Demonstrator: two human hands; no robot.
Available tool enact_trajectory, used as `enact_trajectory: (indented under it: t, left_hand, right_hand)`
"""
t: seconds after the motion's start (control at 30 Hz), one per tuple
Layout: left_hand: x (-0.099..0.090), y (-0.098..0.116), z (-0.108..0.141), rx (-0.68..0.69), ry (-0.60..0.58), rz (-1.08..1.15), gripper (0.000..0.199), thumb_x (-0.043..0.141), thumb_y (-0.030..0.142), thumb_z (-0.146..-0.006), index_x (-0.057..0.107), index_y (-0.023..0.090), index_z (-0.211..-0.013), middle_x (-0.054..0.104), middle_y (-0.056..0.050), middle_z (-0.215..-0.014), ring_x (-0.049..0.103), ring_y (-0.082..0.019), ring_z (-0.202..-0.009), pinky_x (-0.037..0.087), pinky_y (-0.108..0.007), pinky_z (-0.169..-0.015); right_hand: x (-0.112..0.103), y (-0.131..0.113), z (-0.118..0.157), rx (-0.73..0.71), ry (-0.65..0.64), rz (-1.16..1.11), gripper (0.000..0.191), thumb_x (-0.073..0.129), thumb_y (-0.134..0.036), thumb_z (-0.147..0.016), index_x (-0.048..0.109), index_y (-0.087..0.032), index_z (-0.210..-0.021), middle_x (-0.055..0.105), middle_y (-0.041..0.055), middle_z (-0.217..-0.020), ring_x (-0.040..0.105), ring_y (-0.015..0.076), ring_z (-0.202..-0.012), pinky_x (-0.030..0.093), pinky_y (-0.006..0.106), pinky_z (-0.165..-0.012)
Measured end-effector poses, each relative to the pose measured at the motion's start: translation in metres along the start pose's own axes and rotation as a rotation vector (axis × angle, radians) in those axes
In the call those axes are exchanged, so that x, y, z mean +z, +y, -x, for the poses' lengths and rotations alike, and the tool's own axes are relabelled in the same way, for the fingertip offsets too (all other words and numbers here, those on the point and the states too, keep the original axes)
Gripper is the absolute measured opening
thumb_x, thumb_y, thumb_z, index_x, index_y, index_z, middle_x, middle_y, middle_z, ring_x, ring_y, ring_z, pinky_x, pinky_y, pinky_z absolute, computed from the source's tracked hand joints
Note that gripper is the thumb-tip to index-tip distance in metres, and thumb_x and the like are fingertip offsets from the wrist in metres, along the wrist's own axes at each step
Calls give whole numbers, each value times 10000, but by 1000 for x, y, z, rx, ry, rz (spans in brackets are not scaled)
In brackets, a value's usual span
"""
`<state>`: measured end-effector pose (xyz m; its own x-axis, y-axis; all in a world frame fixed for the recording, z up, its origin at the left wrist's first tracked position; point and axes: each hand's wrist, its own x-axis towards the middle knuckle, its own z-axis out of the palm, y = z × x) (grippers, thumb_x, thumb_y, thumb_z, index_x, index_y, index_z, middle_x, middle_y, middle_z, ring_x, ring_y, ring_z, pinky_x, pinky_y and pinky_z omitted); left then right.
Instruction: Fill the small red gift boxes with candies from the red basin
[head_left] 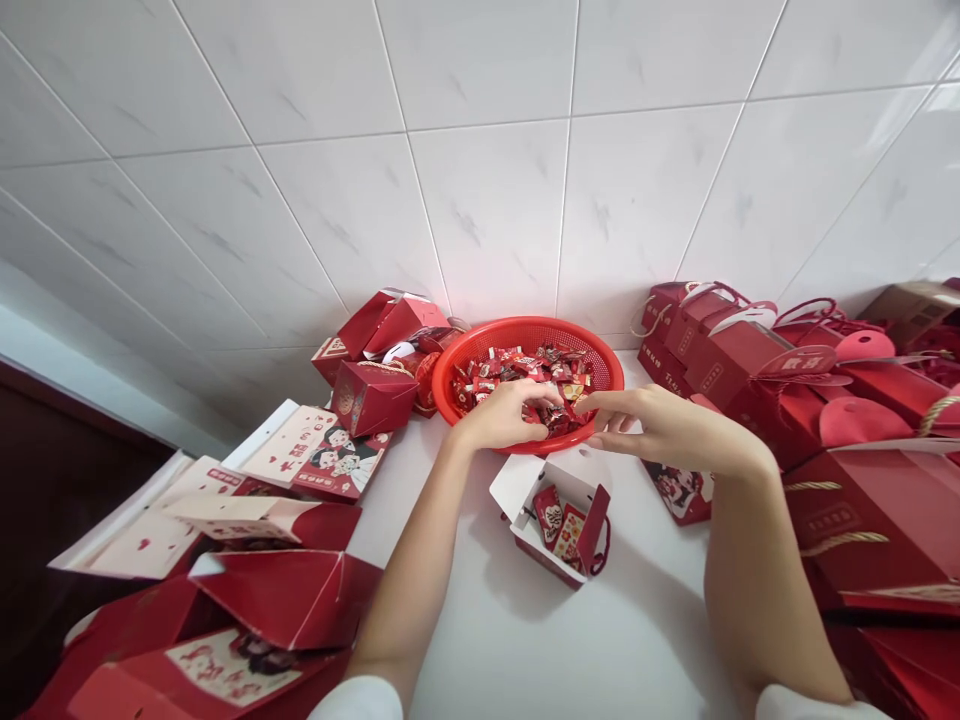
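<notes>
My left hand (510, 414) is at the front of a red plastic basket (441, 385), its curved fingers and thumb apart over small wrapped candies (517, 365). Candy shows between those fingers, but none is gripped. Close to the basket's right front rim, my right hand (649, 428) has its fingers stretched out, slightly apart, holding nothing that I can see. Between my forearms stands an open red gift box (546, 563) with a white inside. In it lie a red heart-printed packet (548, 512) and a flowered packet (571, 530).
Red gift boxes (750, 370) with rope handles crowd the right side of the white table (510, 650). More boxes (375, 395) stand left of the basket. Flat printed cartons (300, 450) and folded boxes (292, 600) pile up at the left. A tiled wall (487, 220) rises behind.
</notes>
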<state>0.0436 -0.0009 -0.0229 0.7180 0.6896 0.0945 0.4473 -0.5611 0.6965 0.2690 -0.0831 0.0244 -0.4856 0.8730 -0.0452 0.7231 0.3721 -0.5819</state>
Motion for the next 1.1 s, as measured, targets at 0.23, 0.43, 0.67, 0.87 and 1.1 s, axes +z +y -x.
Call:
enact_trajectory:
  t: [0.23,0.43,0.67,0.87,1.1]
  left_hand:
    - [-23,33,30,64,-356,2,317,777,223,-696,776,250,-1012,706,-8,-1062,647,-197,-980,480,-255,-877]
    - [-24,39,40,-71,-316,-142,225,698,323,-779,775,210,-957,741,-28,-966,668,-199,-890,479,-243,-768]
    - [-31,34,55,-307,-258,-229,222,627,374,-809,758,219,-900,754,-9,-837,679,-191,-774,442,-237,-626]
    - [-21,41,55,-326,-314,-284,220,654,360,-772,735,215,-917,720,-6,-791,653,-193,-719,418,-251,-601]
    - [-4,58,55,-162,-408,-316,266,755,289,-741,748,209,-994,702,0,-787,643,-187,-771,419,-238,-643]
  right_hand:
    - [0,-12,2,-114,-308,-81,347,532,-427,-945,773,-180,-982,760,54,-911,667,175,-768,495,275,-722]
    - [6,-12,5,-77,-294,-30,407,532,-487,-935,757,-172,-809,714,55,-755,590,155,-651,461,272,-644]
    - [7,-17,16,-63,-270,-20,428,545,-529,-921,731,-182,-755,691,53,-734,583,163,-651,459,286,-644]
    - [8,-18,30,25,-221,58,353,580,-492,-898,702,-187,-769,715,62,-813,641,196,-744,470,293,-668]
    - [7,-22,27,198,-122,194,171,642,-369,-844,644,-201,-814,681,63,-840,640,225,-828,464,289,-676]
